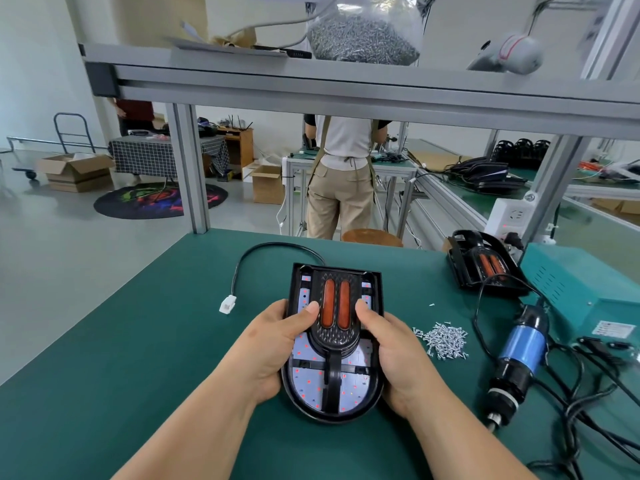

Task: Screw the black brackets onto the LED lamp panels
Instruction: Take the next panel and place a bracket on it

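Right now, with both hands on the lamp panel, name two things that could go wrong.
1. The left hand and right hand both hold the lamp panel, thumbs on the black bracket; freeing one for the screwdriver could let the bracket shift.
2. The loose screws lie near the screwdriver's cable; a tug might scatter them.

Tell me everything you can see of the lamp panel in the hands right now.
The black, round-ended LED lamp panel lies open side up over the green mat, rounded end nearest the camera. Its white LED board shows small red dots. A black plastic bracket with two orange strips sits along its middle. The left hand and right hand grip its sides, thumbs on top. A black cable runs from its far edge to a white plug.
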The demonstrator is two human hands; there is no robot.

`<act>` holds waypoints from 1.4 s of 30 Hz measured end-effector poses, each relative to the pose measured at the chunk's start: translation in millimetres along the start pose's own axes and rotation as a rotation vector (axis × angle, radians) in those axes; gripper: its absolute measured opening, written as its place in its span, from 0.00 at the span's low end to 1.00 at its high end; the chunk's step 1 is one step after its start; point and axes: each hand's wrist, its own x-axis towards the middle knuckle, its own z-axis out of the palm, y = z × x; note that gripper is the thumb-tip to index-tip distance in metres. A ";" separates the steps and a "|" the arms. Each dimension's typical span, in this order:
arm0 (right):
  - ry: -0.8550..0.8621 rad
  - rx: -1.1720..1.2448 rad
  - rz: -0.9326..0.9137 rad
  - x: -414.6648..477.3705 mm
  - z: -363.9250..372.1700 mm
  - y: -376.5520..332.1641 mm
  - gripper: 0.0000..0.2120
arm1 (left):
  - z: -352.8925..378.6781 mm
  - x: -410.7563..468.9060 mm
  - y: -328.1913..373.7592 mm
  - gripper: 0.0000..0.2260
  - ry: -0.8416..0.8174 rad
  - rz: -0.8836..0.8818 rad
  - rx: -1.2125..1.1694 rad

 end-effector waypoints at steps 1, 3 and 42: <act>-0.003 -0.004 -0.004 -0.6 0.5 -0.5 0.12 | 0.1 -0.5 0.3 0.13 -0.007 0.007 0.000; 0.001 -0.013 -0.015 -1.3 1.2 -0.8 0.12 | 0.6 -1.1 1.0 0.14 -0.017 0.016 -0.006; -0.098 -0.248 0.045 -3.4 4.1 5.2 0.27 | 2.8 3.5 -1.2 0.12 0.111 0.025 -0.020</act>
